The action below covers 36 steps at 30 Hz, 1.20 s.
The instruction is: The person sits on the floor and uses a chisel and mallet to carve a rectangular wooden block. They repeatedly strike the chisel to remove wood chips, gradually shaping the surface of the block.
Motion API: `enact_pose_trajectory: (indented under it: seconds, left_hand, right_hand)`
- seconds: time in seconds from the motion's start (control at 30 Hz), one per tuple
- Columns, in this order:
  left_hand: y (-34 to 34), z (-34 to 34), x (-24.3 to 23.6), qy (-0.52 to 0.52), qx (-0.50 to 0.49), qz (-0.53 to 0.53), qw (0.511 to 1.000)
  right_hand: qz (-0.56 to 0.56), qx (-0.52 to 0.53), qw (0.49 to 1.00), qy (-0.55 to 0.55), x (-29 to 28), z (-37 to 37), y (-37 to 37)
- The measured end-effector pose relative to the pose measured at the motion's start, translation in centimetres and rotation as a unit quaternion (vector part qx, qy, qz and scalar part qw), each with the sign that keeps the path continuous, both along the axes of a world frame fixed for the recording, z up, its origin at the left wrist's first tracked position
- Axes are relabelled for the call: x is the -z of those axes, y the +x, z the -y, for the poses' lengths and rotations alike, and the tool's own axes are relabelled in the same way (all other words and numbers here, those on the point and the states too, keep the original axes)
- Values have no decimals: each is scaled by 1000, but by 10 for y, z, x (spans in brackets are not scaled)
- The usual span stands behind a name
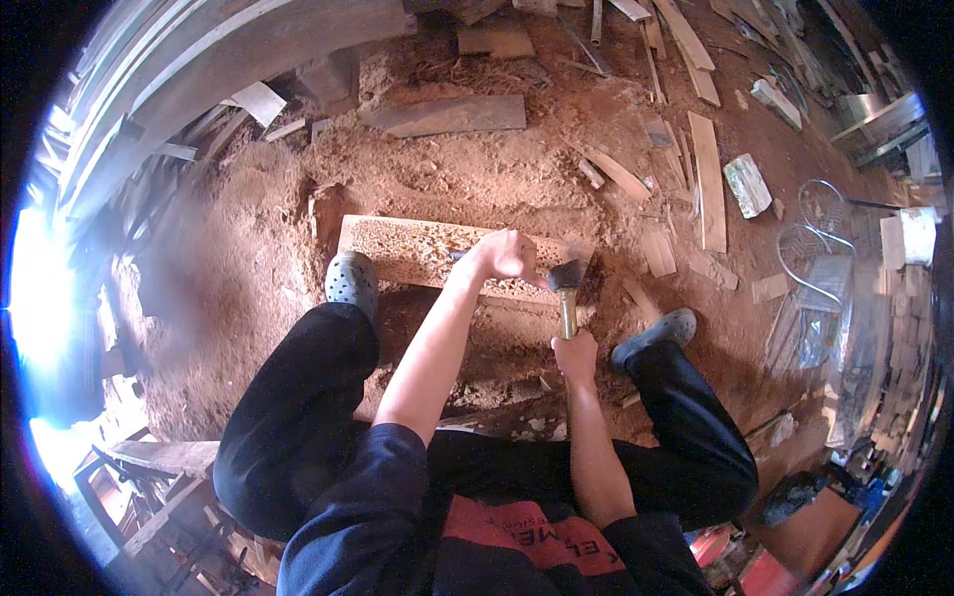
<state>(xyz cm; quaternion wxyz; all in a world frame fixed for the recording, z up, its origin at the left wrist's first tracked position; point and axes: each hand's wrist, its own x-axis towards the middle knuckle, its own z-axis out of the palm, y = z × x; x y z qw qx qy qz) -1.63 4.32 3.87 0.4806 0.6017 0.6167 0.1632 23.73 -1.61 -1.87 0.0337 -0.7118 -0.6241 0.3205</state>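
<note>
A pale wooden plank (397,243) lies crosswise on the ground in front of me, its top pitted with cut marks and strewn with chips. Over its right half my left hand (505,256) is closed around a chisel (458,255); only a short dark bit of the tool shows on the left side of the fist. My right hand (574,356) grips the handle of a hammer (566,303) on the near side of the plank. The hammer's dark head is close to the right side of my left fist; whether it touches the chisel I cannot tell.
My left shoe (352,282) rests against the plank's near left end, and my right shoe (656,336) stands to its right. Wood offcuts (708,179) lie scattered at the far right. A wire-framed metal rack (823,283) stands right; stacked boards (199,70) line the far left.
</note>
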Motion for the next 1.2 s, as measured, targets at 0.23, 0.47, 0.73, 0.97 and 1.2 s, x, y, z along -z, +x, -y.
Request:
enact_pose_trajectory:
  seconds: [0.23, 0.47, 0.73, 0.97, 1.2]
  left_hand:
    - [-3, 15, 22, 42, -45, 65, 996]
    - [3, 19, 24, 45, -81, -27, 995]
    - [18, 10, 19, 84, -99, -70, 989]
    - [28, 6, 43, 66, -108, -141, 982]
    - [6, 22, 19, 76, -83, -49, 992]
  right_hand:
    - [73, 10, 994, -76, -32, 1, -22]
    - [131, -4, 985, -109, -29, -2, -27]
    - [73, 1, 996, -57, -26, 4, -20]
    - [116, 5, 991, -60, -24, 3, -29]
    - [147, 10, 986, -78, -35, 0, -34]
